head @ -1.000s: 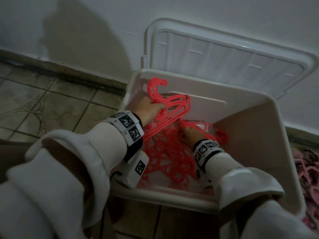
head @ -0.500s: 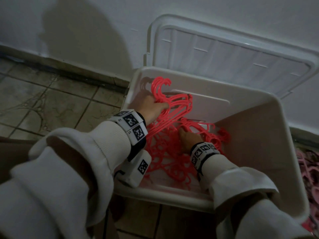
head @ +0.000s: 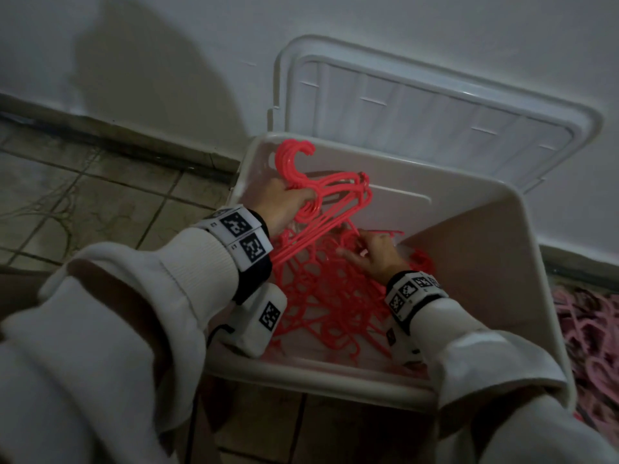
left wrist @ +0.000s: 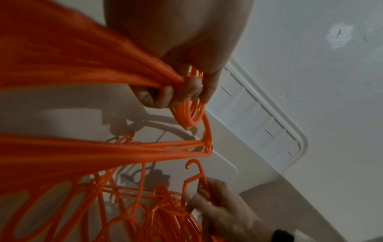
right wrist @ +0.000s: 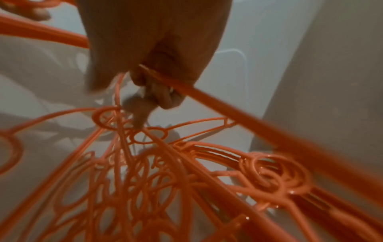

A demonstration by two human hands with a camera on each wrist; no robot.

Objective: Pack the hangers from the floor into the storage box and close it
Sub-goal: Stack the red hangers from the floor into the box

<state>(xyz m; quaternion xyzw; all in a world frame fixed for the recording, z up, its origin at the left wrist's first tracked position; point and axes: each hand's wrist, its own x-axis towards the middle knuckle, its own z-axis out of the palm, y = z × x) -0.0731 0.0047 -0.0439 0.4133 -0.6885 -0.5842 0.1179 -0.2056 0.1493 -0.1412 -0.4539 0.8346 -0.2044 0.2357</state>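
Both hands inside the white storage box, lid swung up behind it against the wall.

Left hand: fingers curled tight round the necks of a stacked bunch of red hangers, hooks sticking up past the knuckles toward the far rim. Long axis of that bunch running from the left hand down and across toward the near side, its lower end resting on the loose heap of hangers on the box floor.

Right hand: lower and just to the right of the left, down in the heap. In the right wrist view, fingers curled round a single red bar, one finger stretched down onto a ring in the tangle. Clearly the nearer hand to the heap; the left nearer the back wall.

Judgement: the next move turns on laying the held bunch flat along the heap, so its tilt and the upright hooks matter most, since hooks above the rim would likely foul the lid.

Hard to make out: how many hangers sit in the held bunch; whether the right hand's bar belongs to that bunch or to the heap. Right wrist view blurred. A pinkish pile outside the box, right of the right arm, cut off by the frame edge, possibly more hangers.
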